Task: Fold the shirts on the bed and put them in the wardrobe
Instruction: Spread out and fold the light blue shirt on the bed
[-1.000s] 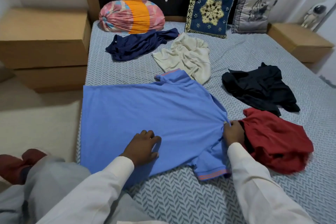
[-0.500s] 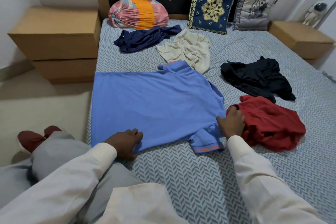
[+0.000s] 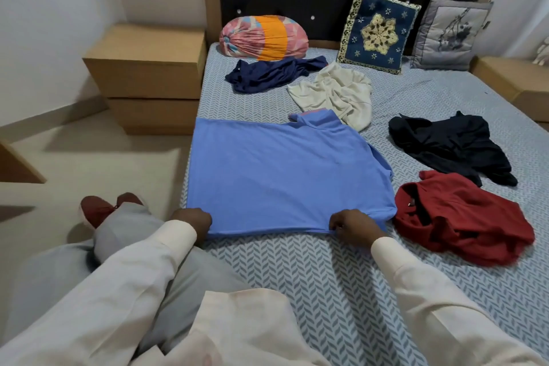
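Left hand (image 3: 193,220): fingers curled, gripping the near-left corner of the blue shirt (image 3: 282,175).
Right hand (image 3: 353,224): fingers pinching the same near edge, toward its right end.
Blue shirt: spread flat on the bed (image 3: 326,276), stretching away from both hands.
Red shirt (image 3: 463,217): crumpled, just beside the right hand.

Soft, even indoor light; faint shadows fall on the floor (image 3: 89,157) beside the nightstand (image 3: 148,68). Wide-angle bending curves the edges; detail is slightly soft.

Blue shirt (image 3: 279,175), herringbone-patterned bedsheet (image 3: 341,276)
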